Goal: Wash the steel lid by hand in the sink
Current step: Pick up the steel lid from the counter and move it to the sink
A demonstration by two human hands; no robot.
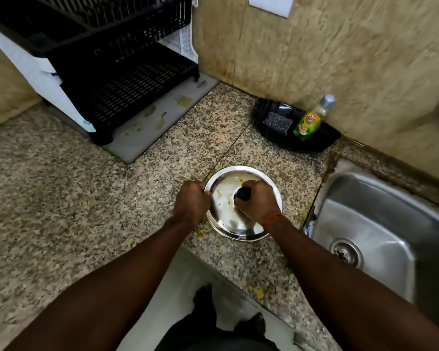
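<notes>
On the speckled counter mid-frame, the right hand grips the lid knob; the left hand closes on its rim; the sink lies at the right.

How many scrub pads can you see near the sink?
1: a dark scrub pad in the black tray by the wall, left of the soap bottle. Others may be hidden.

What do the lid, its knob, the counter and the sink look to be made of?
Lid: polished steel, mirror-bright with yellowish smears.
Knob: matte black, probably plastic.
Counter: speckled grey-brown stone, likely granite.
Sink: brushed stainless steel, dull sheen.
</notes>
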